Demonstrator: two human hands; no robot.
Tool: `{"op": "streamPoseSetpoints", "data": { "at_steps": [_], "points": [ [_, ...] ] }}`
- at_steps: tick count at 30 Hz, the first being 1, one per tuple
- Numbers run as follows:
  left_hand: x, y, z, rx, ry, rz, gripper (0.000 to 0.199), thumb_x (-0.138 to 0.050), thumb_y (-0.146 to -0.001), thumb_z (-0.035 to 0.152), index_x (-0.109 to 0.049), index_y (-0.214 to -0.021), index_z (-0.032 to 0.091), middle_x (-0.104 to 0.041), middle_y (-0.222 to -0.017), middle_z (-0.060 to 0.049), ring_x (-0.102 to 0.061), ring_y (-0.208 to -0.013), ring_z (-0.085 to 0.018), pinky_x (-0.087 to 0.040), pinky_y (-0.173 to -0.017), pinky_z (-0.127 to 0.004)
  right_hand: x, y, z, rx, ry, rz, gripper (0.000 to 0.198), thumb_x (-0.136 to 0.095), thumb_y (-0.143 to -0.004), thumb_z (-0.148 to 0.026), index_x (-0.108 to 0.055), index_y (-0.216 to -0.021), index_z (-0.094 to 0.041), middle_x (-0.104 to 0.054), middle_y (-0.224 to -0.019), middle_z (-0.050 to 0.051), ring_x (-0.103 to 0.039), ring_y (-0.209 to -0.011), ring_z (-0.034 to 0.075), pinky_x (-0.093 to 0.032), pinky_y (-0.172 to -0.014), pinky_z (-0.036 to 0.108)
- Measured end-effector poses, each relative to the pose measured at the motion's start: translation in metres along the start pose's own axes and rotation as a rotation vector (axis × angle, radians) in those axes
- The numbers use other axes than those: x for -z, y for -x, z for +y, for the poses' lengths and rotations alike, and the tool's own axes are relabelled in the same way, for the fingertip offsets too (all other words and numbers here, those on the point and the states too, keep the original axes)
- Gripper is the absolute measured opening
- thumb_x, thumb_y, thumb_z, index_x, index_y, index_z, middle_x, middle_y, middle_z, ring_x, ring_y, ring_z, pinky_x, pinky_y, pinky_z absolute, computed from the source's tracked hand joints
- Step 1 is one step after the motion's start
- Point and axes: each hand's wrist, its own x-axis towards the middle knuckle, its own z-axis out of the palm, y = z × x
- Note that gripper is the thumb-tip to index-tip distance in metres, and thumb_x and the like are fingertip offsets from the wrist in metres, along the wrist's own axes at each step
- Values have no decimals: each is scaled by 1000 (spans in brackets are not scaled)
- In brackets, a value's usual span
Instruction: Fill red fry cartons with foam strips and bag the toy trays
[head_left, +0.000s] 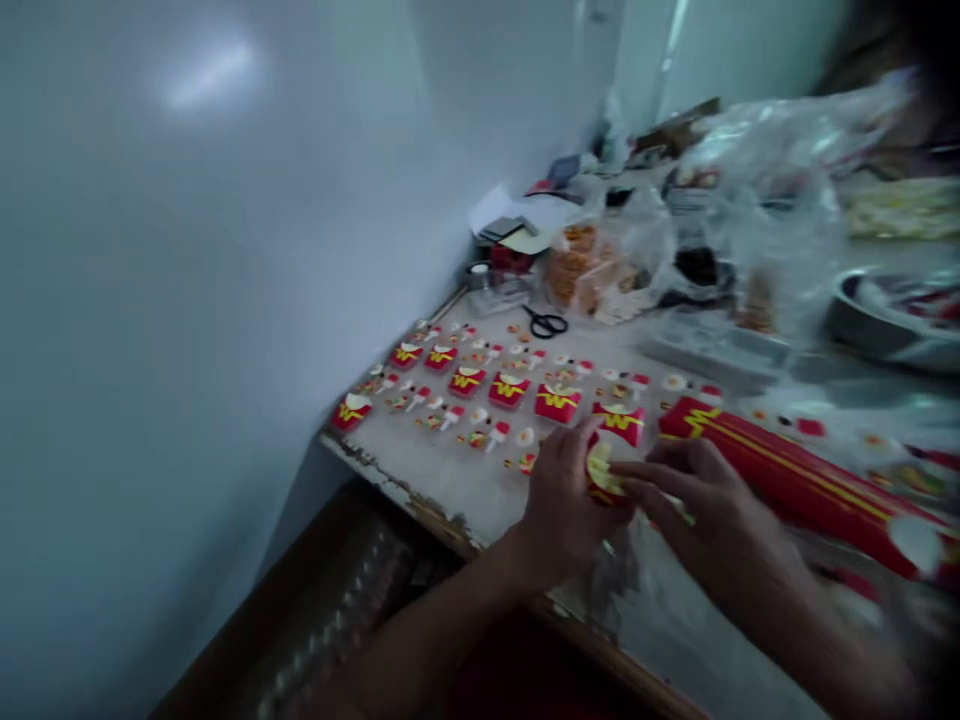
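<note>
My left hand (559, 500) is wrapped round a small red fry carton (596, 492) above the table's near edge. Pale yellow pieces (602, 466) show in its open top. From the right, my right hand (701, 500) reaches over with thumb and fingers pinched at those pieces; whatever sits between the fingertips is too blurred to make out. Just beyond my hands lies a row of flat red cartons (557, 402) with yellow zigzag marks. A stack of nested red cartons (787, 480) lies on its side to the right.
Rows of tiny food-shaped pieces (450, 418) cover the table (405, 470). Black scissors (545, 322) lie behind them. Farther back stand a bag of orange bits (576, 262), clear plastic bags (787, 220) and a round grey container (885, 320). A pale wall (225, 300) borders the left side.
</note>
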Motion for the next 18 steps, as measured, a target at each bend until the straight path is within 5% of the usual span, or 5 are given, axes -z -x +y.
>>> {"op": "streamPoseSetpoints", "data": {
  "at_steps": [3,6,11,14,18],
  "points": [
    [65,10,-40,172,-31,89,88,-87,-66,40,-45,-141,24,-61,-130,-11,-60,-119,-28,-49,-104,-45,-74,-29,-39,-74,-309,-187,28,-61,-90,-41,-74,-110,-27,-67,-108,10,-66,-90,23,-53,-69,34],
    [140,15,-85,282,-91,-15,95,-89,-62,39,-44,-145,23,-59,-135,-13,-58,-125,-30,-48,-106,-46,-148,-66,-75,-215,-550,-414,22,-63,-86,-29,-71,-105,-20,-71,-84,4,-65,-74,18,-50,-66,29],
    [261,18,-172,314,-436,152,103,-90,-59,51,-42,-148,28,-55,-142,-12,-52,-134,-33,-42,-112,-52,-251,-146,-125,-150,-392,-552,16,-63,-88,-25,-73,-96,-15,-73,-80,4,-65,-73,17,-45,-64,25],
    [291,20,-214,258,-566,72,109,-88,-58,56,-38,-150,24,-40,-157,-17,-34,-148,-36,-31,-120,-55,-292,-174,-148,23,-131,-591,20,-60,-91,-25,-72,-103,-15,-75,-97,7,-68,-88,18,-46,-72,25],
    [283,24,-244,241,-544,-119,84,-81,-73,46,-46,-144,19,-43,-155,-18,-34,-149,-31,-31,-120,-54,-320,-177,-162,120,14,-673,25,-53,-96,-27,-72,-107,-16,-75,-103,12,-70,-96,23,-49,-78,31]
  ]
}}
